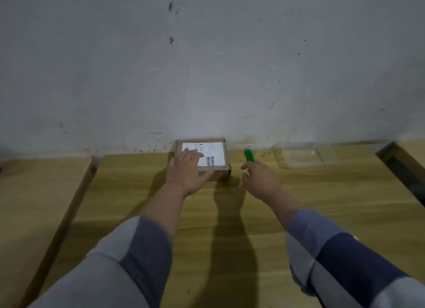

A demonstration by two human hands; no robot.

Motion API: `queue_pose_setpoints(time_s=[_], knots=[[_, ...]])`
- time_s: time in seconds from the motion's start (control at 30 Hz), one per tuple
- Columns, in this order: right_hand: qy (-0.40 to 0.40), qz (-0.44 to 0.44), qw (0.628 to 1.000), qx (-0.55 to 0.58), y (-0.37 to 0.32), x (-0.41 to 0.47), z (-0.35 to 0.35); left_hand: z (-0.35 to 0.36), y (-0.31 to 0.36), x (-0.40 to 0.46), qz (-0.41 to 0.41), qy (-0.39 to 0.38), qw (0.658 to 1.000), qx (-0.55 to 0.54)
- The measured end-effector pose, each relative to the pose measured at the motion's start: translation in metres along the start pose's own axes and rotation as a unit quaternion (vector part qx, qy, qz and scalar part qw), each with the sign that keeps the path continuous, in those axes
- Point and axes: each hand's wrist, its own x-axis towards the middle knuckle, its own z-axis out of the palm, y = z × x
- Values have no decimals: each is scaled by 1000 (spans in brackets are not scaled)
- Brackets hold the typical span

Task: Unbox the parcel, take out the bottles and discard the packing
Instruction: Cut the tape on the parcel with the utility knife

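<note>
Two hands are out over the table [230, 215], both reaching toward the back wall [207, 54]. The parcel [224, 173] is a small brown cardboard box sitting at the far edge of the table, right up against the wall, still closed, with a white shipping label [213, 152] and barcode on top. The left hand [187, 172] lies flat on the parcel's near left corner, fingers straight and slightly spread over the label edge, thumb stretched out along the front of the box, so it's pressing or steadying rather than gripping. The right hand [259, 177] is just to the right of the parcel, not touching it, fingers loosely curled with the tips pointing at a green cutter [248, 155]. The cutter lies on the table just beside the parcel's right side, and its near end sits right at the fingertips; honestly can't tell whether they're touching it or pinching it, since the hand covers that end. Further right, near the wall and well apart from the parcel, there's a clear plastic tray [299, 155], kind of hard to make out. Both sleeves [345, 257] are blue and grey blocks, pushed up off the wrists. A second table [34, 204] butts up on the left with a gap between them.
</note>
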Motion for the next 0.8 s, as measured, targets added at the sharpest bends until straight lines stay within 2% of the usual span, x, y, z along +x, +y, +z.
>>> queue_pose_setpoints(time_s=[0.1, 0.3, 0.53, 0.8], knots=[[4, 55, 998, 15, 11, 23, 15, 15, -12, 21, 14, -35, 998, 47], [25, 158, 987, 13, 36, 62, 31, 35, -32, 57, 66, -35, 993, 95], [47, 182, 981, 46, 46, 79, 47, 46, -41, 59, 94, 4, 986, 140], [-62, 209, 972, 91, 33, 81, 35, 47, -39, 59, 93, -3, 981, 167]])
